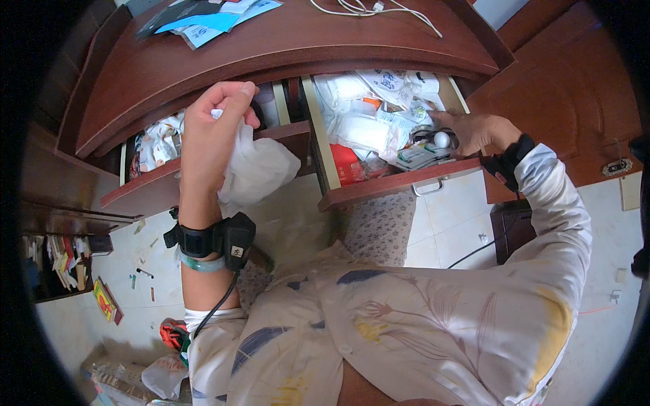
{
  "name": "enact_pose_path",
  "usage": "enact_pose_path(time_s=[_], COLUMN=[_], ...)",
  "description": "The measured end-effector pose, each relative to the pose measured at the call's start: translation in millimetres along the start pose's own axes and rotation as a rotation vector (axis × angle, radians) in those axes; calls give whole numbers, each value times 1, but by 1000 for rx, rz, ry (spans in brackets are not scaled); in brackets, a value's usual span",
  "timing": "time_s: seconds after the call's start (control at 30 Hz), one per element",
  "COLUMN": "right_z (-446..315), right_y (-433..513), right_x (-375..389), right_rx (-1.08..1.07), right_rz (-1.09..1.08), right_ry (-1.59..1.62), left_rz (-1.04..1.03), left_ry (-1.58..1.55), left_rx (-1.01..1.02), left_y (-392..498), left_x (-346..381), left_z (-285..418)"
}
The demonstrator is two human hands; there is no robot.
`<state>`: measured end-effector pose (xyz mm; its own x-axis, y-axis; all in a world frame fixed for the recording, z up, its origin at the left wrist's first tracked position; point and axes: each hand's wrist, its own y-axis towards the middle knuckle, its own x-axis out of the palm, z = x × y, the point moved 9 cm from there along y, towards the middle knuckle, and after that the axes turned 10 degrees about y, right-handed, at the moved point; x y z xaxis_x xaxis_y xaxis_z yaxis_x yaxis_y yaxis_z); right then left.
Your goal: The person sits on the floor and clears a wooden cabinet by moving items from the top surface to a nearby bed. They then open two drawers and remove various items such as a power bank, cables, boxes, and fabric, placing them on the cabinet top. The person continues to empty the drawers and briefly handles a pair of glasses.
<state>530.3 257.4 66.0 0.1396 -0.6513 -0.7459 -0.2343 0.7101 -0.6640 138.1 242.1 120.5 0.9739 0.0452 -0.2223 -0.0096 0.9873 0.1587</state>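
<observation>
My left hand is raised in front of the left drawer, its fingers closed on a crumpled white plastic bag that hangs below the palm. Inside the pulled-out right drawer, at its right side, is my right hand. Its fingertips reach down among the contents, beside a small white round object and a coiled dark cable; whether they grip anything is unclear. White plastic packets, a red packet and flat boxed items fill that drawer.
Above the drawers, the curved wooden desktop carries blue and white packets and a white cable. Patterned cloth lies in the left drawer. Books stand on a low shelf at left; a marker lies on the floor.
</observation>
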Motion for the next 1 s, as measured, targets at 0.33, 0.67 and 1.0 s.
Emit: enact_pose_path(time_s=[0.33, 0.67, 1.0], right_z=[-17, -8, -11], right_y=[8, 55, 43], right_x=[-41, -58, -47], right_rx=[-191, -334, -307], right_rz=[340, 256, 346], right_ry=[-11, 86, 119], left_rz=[-1, 20, 54], left_ry=[29, -7, 34], left_rx=[-28, -47, -39], left_y=[-1, -5, -3], left_x=[0, 1, -2], left_z=[0, 3, -2])
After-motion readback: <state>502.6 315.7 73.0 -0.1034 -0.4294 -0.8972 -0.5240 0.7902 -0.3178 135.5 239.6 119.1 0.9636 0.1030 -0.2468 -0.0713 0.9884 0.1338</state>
